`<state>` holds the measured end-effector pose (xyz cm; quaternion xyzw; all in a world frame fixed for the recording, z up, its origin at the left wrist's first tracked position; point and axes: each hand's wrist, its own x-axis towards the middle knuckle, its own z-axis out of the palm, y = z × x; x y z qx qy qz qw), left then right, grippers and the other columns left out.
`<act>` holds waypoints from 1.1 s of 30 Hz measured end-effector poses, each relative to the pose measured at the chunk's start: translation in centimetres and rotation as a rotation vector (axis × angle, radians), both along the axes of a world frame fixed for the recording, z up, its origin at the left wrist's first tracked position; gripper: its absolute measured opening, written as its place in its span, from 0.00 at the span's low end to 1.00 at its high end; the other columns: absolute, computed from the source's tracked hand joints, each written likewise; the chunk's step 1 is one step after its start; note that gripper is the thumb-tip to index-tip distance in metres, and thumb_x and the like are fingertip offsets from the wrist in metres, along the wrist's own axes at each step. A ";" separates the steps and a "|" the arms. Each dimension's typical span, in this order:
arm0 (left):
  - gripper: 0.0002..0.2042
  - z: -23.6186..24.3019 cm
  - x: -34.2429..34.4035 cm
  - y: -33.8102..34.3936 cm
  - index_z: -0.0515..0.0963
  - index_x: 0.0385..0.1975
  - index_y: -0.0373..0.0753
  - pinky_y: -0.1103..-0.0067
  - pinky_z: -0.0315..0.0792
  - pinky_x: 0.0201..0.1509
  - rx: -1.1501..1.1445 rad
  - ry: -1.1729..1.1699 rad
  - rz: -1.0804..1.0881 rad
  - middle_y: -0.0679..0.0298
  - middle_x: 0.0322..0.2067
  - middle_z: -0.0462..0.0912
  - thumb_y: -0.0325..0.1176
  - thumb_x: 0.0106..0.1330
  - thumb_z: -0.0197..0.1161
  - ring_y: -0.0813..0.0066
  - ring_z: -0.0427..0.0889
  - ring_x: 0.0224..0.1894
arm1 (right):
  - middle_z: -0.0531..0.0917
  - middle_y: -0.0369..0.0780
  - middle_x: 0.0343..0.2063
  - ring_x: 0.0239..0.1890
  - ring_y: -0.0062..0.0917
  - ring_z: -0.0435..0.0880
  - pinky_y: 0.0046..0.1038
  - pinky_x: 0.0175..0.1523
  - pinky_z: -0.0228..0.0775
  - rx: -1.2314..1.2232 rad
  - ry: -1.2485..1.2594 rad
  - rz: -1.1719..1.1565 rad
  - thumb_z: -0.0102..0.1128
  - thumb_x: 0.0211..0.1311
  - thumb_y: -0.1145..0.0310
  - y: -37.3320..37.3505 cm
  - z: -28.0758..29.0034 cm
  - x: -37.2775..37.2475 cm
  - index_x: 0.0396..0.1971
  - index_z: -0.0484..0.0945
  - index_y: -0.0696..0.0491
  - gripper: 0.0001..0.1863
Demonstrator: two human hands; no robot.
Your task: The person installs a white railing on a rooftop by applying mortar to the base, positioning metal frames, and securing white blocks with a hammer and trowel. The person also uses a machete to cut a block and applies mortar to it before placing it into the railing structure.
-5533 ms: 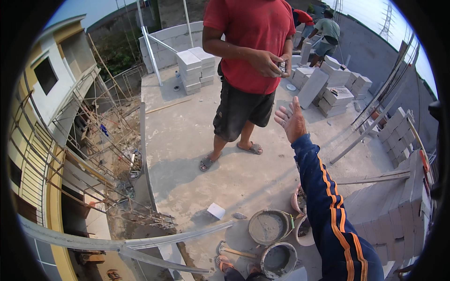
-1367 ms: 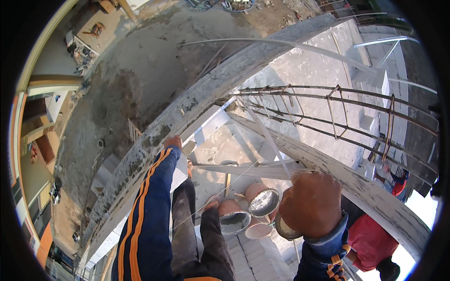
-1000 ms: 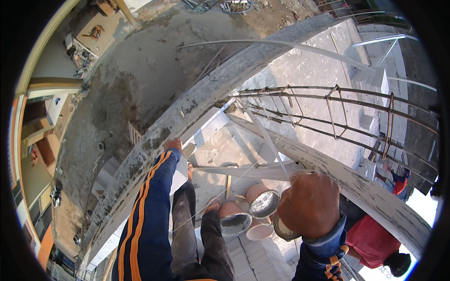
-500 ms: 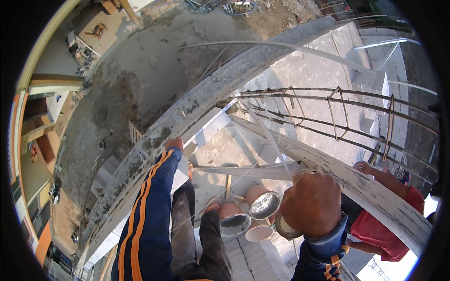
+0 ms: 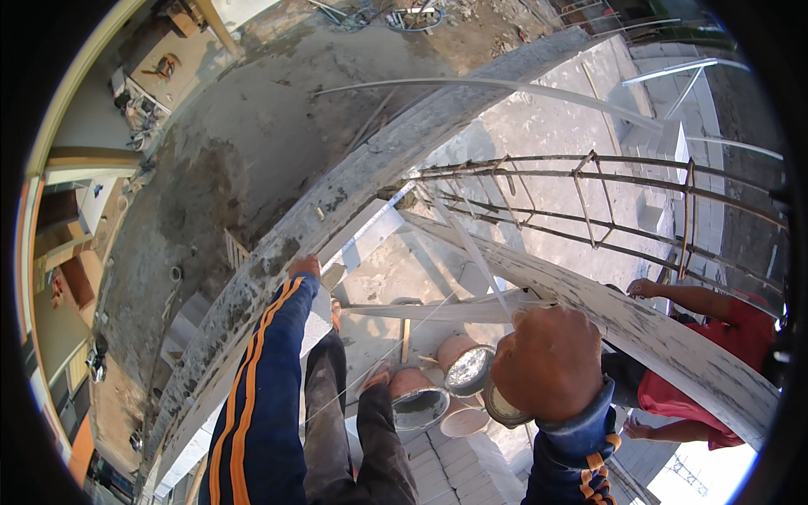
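Observation:
My left hand (image 5: 305, 266) rests at the inner edge of the long grey concrete beam (image 5: 358, 181), beside pale blocks (image 5: 370, 231). Its fingers look curled over that edge, though their tips are hidden. Closed into a fist, my right hand (image 5: 545, 362) is raised close in front of me. Whatever it may hold is hidden from this angle. The rim of a round container (image 5: 503, 410) shows just behind its left side. Below stand a bucket of wet grey mix (image 5: 418, 406), another bucket with pale contents (image 5: 468, 368) and a paler one (image 5: 462, 418).
A thin string (image 5: 379, 358) stretches across above my legs. A rebar cage (image 5: 598, 202) juts out to the right above a second beam (image 5: 623, 337). Beyond that beam is a person in a red shirt (image 5: 690, 387). Stacked white blocks (image 5: 459, 471) lie below; a pale strip (image 5: 471, 240) slants down.
The view has shifted slightly, so most things sit a little further left. Both my hands keep about the same pose. The person in red has moved an arm and leaned outward.

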<state>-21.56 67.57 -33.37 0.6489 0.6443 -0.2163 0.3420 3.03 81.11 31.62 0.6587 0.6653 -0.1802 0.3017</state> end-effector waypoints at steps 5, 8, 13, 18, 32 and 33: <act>0.12 0.5 0.2 0.3 0.78 0.45 0.47 0.64 0.77 0.53 0.018 0.000 0.062 0.57 0.45 0.84 0.39 0.69 0.48 0.56 0.82 0.50 | 0.80 0.50 0.13 0.17 0.42 0.83 0.38 0.25 0.75 0.071 0.007 0.038 0.60 0.43 0.68 0.0 -0.3 -0.1 0.13 0.81 0.59 0.10; 0.13 0.7 0.3 0.2 0.79 0.46 0.48 0.63 0.77 0.53 0.013 0.010 0.085 0.57 0.45 0.84 0.39 0.70 0.48 0.55 0.82 0.50 | 0.79 0.50 0.14 0.18 0.44 0.82 0.41 0.29 0.78 0.027 -0.010 0.010 0.59 0.44 0.70 -0.1 -0.4 -0.1 0.17 0.81 0.59 0.08; 0.14 0.5 0.0 0.0 0.79 0.45 0.48 0.62 0.76 0.54 0.039 -0.042 0.185 0.55 0.46 0.84 0.42 0.70 0.47 0.54 0.82 0.50 | 0.79 0.51 0.15 0.18 0.44 0.83 0.40 0.29 0.78 0.017 -0.008 -0.020 0.59 0.44 0.69 -0.2 -0.3 0.0 0.18 0.81 0.59 0.08; 0.15 1.1 0.1 0.6 0.80 0.44 0.46 0.63 0.76 0.54 -0.049 -0.044 0.184 0.54 0.46 0.83 0.44 0.69 0.47 0.53 0.82 0.50 | 0.81 0.49 0.15 0.18 0.41 0.83 0.37 0.25 0.75 0.056 0.038 -0.013 0.61 0.42 0.68 -0.2 -0.1 -0.2 0.14 0.81 0.58 0.09; 0.13 15.9 -22.4 5.4 0.75 0.49 0.49 0.56 0.73 0.46 0.434 0.234 0.428 0.52 0.41 0.83 0.36 0.67 0.51 0.45 0.81 0.45 | 0.84 0.44 0.27 0.29 0.33 0.83 0.35 0.38 0.75 -0.386 0.916 -0.702 0.55 0.67 0.62 -16.8 3.9 12.3 0.48 0.80 0.59 0.18; 0.16 18.3 -25.3 5.7 0.76 0.52 0.50 0.57 0.71 0.49 0.362 0.252 0.555 0.48 0.43 0.81 0.35 0.65 0.51 0.44 0.79 0.48 | 0.85 0.41 0.28 0.31 0.28 0.83 0.33 0.39 0.75 -0.472 1.051 -0.874 0.55 0.70 0.61 -19.7 3.6 13.8 0.49 0.80 0.59 0.18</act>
